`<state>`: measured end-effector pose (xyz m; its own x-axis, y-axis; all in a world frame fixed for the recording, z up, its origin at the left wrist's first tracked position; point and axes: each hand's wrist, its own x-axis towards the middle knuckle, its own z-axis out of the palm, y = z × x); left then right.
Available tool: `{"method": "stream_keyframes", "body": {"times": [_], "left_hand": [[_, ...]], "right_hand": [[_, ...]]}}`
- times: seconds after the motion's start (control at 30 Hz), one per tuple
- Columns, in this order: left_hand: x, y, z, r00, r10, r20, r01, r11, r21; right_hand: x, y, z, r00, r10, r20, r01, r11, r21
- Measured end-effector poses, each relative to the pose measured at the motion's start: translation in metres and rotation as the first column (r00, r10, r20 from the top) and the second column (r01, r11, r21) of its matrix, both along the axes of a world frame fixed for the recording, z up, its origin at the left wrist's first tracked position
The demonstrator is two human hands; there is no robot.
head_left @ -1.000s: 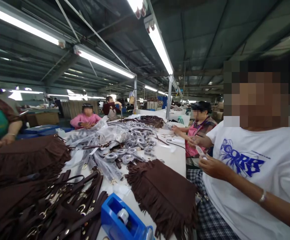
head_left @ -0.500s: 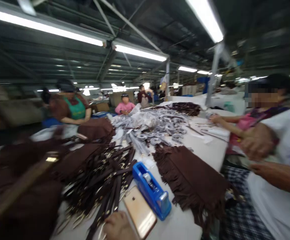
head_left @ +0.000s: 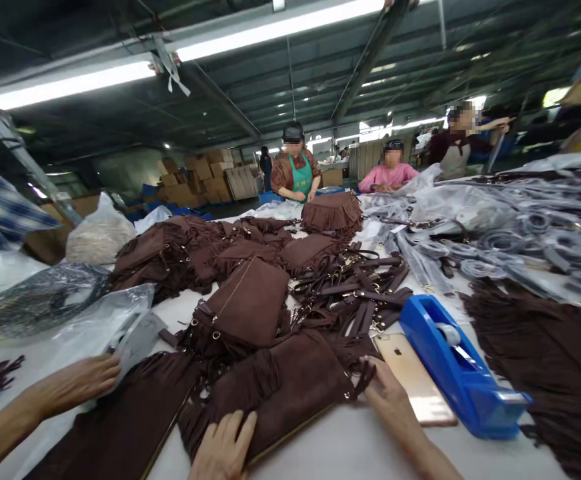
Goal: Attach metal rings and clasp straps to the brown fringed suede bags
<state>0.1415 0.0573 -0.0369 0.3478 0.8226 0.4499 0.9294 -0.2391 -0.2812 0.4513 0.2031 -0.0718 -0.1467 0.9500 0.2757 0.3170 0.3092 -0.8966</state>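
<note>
Left of both hands, a co-worker's hand (head_left: 77,383) rests on a plastic bag (head_left: 95,320). L hand (head_left: 225,443) lies flat & open on the brown fringed bag (head_left: 290,387), which sits btw the hands. R hand (head_left: 390,400) touches its right corner, can't tell if it's pinching. The bag looks soft, floppy, light; best held by its edges, not the fringe. Phone (head_left: 413,380) & tape holder (head_left: 460,367) sit just right of R hand

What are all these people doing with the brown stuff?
The person wearing the camera rests both hands on a brown fringed bag on the table: left hand flat on its near edge, right hand at its corner. Another person's hand touches a plastic bag. A phone and a blue tape dispenser lie beside them. Others work farther along.
</note>
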Motion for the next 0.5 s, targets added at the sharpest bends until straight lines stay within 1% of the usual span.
{"method": "stream_keyframes", "body": {"times": [0.07,0.13,0.17,0.23,0.3,0.37,0.43,0.5], "left_hand": [[0.007,0.004,-0.010,1.000,-0.024,0.000,0.024,0.999,0.023],[0.017,0.007,-0.020,1.000,-0.030,0.002,0.030,0.999,0.029],[0.021,0.008,-0.024,0.999,-0.032,0.005,0.032,0.999,0.024],[0.028,0.009,-0.030,0.999,-0.045,0.012,0.045,0.999,0.010],[0.031,0.007,-0.034,0.998,-0.060,0.035,0.060,0.998,-0.004],[0.028,0.002,-0.036,0.995,-0.074,0.073,0.075,0.997,-0.017],[0.025,-0.005,-0.038,0.991,-0.081,0.105,0.085,0.996,-0.027],[0.022,-0.013,-0.039,0.989,-0.067,0.130,0.073,0.996,-0.047]], "right_hand": [[-0.003,-0.009,-0.001,0.977,-0.060,-0.203,0.033,0.991,-0.133],[-0.007,-0.018,-0.001,0.917,-0.095,-0.388,-0.016,0.962,-0.273],[-0.008,-0.022,0.000,0.895,-0.093,-0.437,-0.055,0.948,-0.314],[-0.011,-0.028,0.005,0.887,-0.070,-0.457,-0.111,0.927,-0.358],[-0.013,-0.032,0.011,0.885,-0.086,-0.458,-0.114,0.913,-0.391],[-0.015,-0.034,0.016,0.885,-0.118,-0.451,-0.105,0.893,-0.439],[-0.018,-0.036,0.018,0.879,-0.134,-0.458,-0.121,0.866,-0.486],[-0.021,-0.037,0.020,0.855,-0.165,-0.492,-0.142,0.838,-0.528]]}}
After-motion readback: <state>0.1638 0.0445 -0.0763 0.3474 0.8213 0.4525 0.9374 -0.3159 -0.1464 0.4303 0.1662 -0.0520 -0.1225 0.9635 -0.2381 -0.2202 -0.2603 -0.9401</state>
